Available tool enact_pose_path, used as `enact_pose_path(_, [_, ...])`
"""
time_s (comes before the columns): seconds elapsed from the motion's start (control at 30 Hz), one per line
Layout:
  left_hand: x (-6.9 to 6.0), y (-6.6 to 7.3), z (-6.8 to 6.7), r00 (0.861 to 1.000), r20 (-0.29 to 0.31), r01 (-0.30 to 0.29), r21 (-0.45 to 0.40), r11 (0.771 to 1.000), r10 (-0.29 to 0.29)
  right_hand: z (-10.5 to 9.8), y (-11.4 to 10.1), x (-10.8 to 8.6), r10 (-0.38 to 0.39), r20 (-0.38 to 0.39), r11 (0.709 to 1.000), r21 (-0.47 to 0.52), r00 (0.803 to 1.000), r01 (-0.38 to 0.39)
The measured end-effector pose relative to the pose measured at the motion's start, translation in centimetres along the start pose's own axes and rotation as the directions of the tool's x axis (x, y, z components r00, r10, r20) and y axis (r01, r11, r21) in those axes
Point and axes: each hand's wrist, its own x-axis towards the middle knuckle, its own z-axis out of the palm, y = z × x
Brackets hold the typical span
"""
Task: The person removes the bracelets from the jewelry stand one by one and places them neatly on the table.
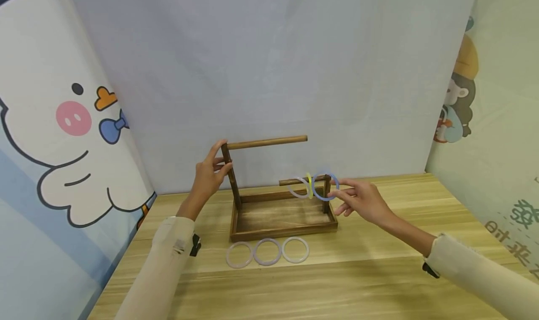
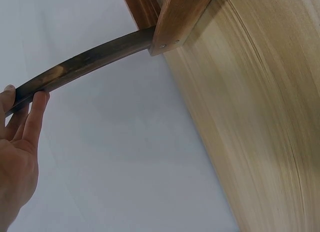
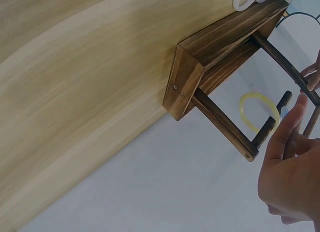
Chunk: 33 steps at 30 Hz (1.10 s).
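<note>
A brown wooden stand has a tray base [image 1: 286, 232], a tall left post [image 1: 233, 183] with an upper bar [image 1: 267, 142], and a short right post with a lower bar [image 1: 288, 182]. My left hand [image 1: 207, 176] grips the tall post near its top, thumb and fingers on opposite sides. With thumb and fingertips my right hand [image 1: 365, 200] pinches a blue ring [image 1: 314, 192] beside the short post. Whether that ring encircles the bar, I cannot tell. Left of it, a yellow ring [image 1: 310, 189] and a pale lavender ring [image 1: 296, 195] hang on the lower bar.
Three pale rings lie in a row before the tray: a left ring [image 1: 240, 266], a middle purplish ring [image 1: 267, 264] and a right whitish ring [image 1: 295, 262]. The wooden table [image 1: 328, 282] meets a pale curtain [image 1: 269, 76] behind the stand. Cartoon-printed sheets stand at both sides.
</note>
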Motion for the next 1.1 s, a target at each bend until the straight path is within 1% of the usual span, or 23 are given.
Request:
enact_pose_path(0.2, [0.0, -0.1, 0.0, 1.0, -0.005, -0.009, 0.012, 1.0, 0.009, 0.7, 1.3, -1.3, 0.031, 0.034, 0.999, 0.008, 0.999, -0.032])
enact_pose_path(0.47, [0.1, -0.1, -0.1, 1.0, -0.007, -0.006, 0.006, 1.0, 0.006, 1.8, 3.0, -3.1, 0.063, 0.128, 0.997, 0.031, 0.99, -0.068])
enact_pose_path(0.6, [0.0, -0.1, 0.0, 1.0, -0.008, -0.002, 0.004, 1.0, 0.002, 2.4, 3.7, -3.8, 0.07, 0.154, 0.996, 0.038, 0.985, -0.077])
enact_pose_path(0.83, [-0.1, -0.2, 0.2, 1.0, -0.013, 0.005, 0.001, 1.0, -0.005, 3.3, 4.5, -4.8, 0.11, 0.201, 0.989, 0.075, 0.973, -0.127])
enact_pose_path(1.1, [-0.1, 0.1, 0.1, 1.0, -0.008, 0.01, -0.002, 1.0, -0.01, 3.7, 5.2, -5.5, 0.134, 0.247, 0.981, 0.101, 0.96, -0.163])
